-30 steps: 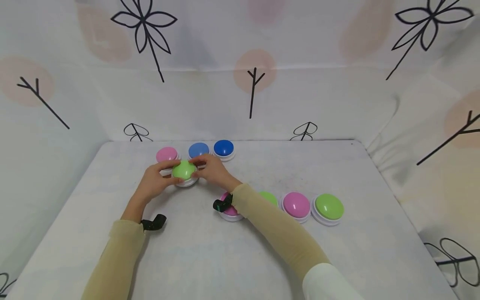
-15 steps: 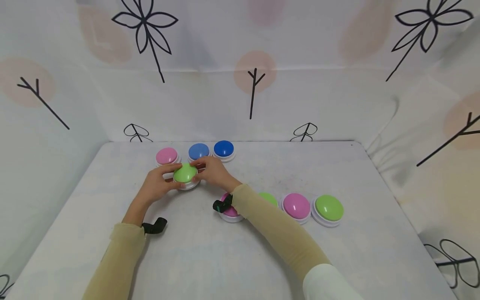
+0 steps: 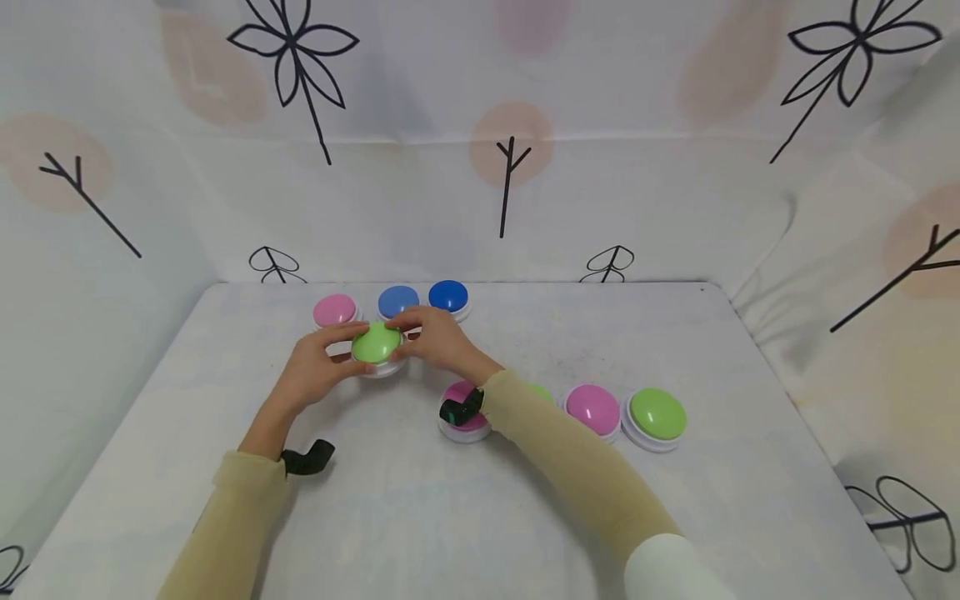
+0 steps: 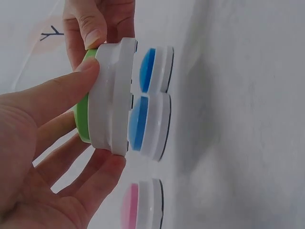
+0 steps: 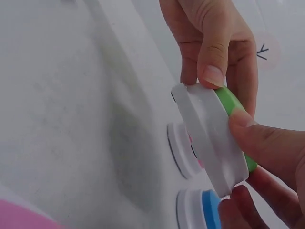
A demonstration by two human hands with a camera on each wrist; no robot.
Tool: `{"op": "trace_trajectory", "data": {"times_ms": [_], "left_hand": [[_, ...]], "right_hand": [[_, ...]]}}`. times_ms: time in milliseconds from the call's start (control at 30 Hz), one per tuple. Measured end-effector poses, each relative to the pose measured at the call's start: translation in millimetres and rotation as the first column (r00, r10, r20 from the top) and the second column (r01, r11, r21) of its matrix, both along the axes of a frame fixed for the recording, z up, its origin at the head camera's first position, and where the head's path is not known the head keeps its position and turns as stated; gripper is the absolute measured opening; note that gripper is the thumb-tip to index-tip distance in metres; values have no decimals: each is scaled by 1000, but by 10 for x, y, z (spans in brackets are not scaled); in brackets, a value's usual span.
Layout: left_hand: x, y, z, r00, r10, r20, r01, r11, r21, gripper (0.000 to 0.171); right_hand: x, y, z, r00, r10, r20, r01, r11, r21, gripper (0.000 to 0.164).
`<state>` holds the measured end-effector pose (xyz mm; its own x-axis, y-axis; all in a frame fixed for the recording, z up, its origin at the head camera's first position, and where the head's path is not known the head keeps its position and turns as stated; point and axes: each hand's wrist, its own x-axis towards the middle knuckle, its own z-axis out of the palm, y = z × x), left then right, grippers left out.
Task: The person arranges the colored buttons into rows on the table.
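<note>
Between my two hands is a green push button (image 3: 377,342) with a white round base. My left hand (image 3: 315,367) grips its left side, thumb at the front and fingers behind. On the opposite side my right hand (image 3: 437,340) pinches it the same way. Both wrist views show the button (image 4: 112,95) raised off the table, its base facing down toward the surface. Just behind it stand a pink button (image 3: 334,309), a light blue button (image 3: 398,301) and a dark blue button (image 3: 448,296). My right fingers overlap the light blue one's base in the head view.
A row of buttons crosses the middle of the white table (image 3: 360,517): a magenta one (image 3: 461,417) partly behind the right wrist strap, a green one (image 3: 542,392) mostly hidden by the sleeve, another magenta one (image 3: 592,408) and a green one (image 3: 657,414). Patterned cloth walls surround the table.
Both hands have shifted slightly to the right with the green button still held between them. The other buttons have stayed in place.
</note>
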<state>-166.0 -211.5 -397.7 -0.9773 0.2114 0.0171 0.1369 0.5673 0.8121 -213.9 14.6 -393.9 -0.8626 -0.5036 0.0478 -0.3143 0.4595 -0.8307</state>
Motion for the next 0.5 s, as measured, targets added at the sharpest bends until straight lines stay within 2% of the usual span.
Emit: {"op": "trace_trajectory", "data": {"times_ms": [200, 367, 500], "left_hand": [[74, 119, 88, 998, -47, -32, 48, 999, 11, 62], [132, 220, 105, 996, -78, -46, 78, 997, 8, 59], [164, 302, 112, 992, -110, -59, 112, 993, 39, 57]], "right_hand": [[88, 180, 42, 1000, 8, -7, -8, 1000, -19, 48], [184, 333, 64, 1000, -7, 6, 7, 1000, -15, 49], [255, 471, 52, 1000, -10, -5, 10, 999, -38, 47]]}}
